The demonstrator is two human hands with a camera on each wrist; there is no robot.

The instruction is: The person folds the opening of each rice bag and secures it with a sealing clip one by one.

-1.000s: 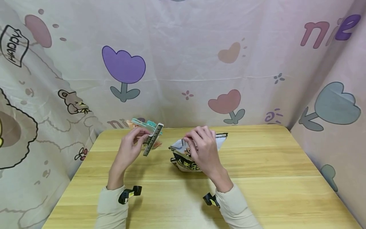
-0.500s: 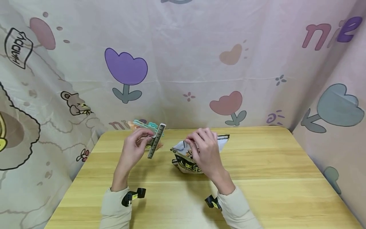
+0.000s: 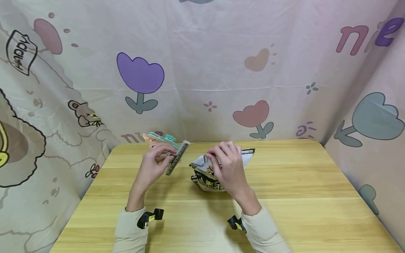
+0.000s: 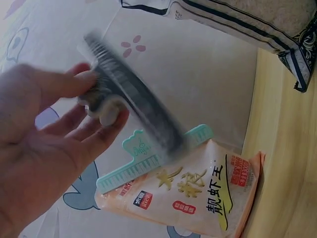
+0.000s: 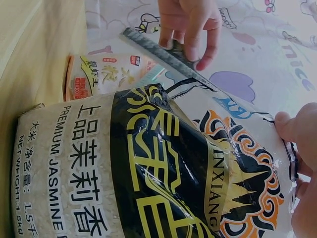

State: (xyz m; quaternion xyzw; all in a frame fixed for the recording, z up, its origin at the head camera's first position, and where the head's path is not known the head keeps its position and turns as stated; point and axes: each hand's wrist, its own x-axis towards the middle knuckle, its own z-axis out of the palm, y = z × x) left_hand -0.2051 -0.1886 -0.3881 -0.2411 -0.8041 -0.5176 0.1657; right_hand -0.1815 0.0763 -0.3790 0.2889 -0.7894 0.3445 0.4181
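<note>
My left hand (image 3: 154, 163) pinches a dark bag sealing clip (image 3: 178, 159) with a toothed bar, between thumb and fingers. The clip is tilted and blurred in the left wrist view. My right hand (image 3: 228, 167) pinches the top edge of a rice bag (image 5: 94, 163), which stands on the table; its label reads premium jasmine. In the right wrist view, the left hand's clip appears just beyond the rice bag's top; whether they touch, I cannot tell. Behind the left hand stands an orange-and-clear packet (image 4: 158, 213) with a teal sealing clip (image 4: 121, 178) across its top.
A wooden table (image 3: 300, 196) lies under everything. Its far edge meets a printed curtain (image 3: 196, 70), which also runs along both sides. A black wrist camera (image 3: 150, 218) is on the left sleeve, another (image 3: 236, 224) on the right.
My left hand has moved right with the dark clip, nearer the rice bag, and the clip has turned a little. The right hand keeps its pinch on the bag's top. The head view has shifted slightly.
</note>
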